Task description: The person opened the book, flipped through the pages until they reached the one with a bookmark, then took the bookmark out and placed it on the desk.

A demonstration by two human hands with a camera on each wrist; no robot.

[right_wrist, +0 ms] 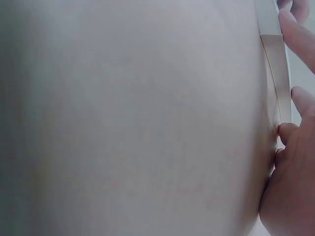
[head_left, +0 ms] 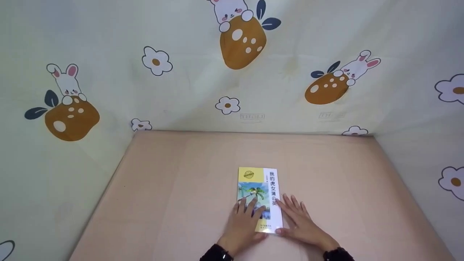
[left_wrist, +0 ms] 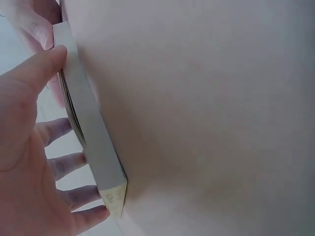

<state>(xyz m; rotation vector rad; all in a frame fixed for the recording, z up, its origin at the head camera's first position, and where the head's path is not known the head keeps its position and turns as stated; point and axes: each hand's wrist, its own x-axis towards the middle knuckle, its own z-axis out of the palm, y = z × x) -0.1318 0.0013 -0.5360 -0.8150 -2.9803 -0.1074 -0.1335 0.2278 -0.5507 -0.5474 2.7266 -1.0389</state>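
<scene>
A paperback book (head_left: pixel 262 175) with a yellow and white cover, Chinese characters and a palm-tree picture lies on the table, its cover facing up. My left hand (head_left: pixel 241 223) rests on the lower left of the cover with its fingers spread. In the left wrist view, the left thumb (left_wrist: pixel 51 61) touches the near edge of the book (left_wrist: pixel 93 123), where some pages show a slight gap. My right hand (head_left: pixel 302 226) lies along the book's right side, its thumb at the lower right corner and its fingertips by the side edge. Part of the picture is hidden under the left fingers.
The pinkish-beige tabletop (head_left: pixel 174 188) spreads out around the book. Behind and at both sides rise pale fabric walls (head_left: pixel 192 90) printed with rabbits, brown strawberries and flowers. Dark cuffs (head_left: pixel 217 252) show at both wrists.
</scene>
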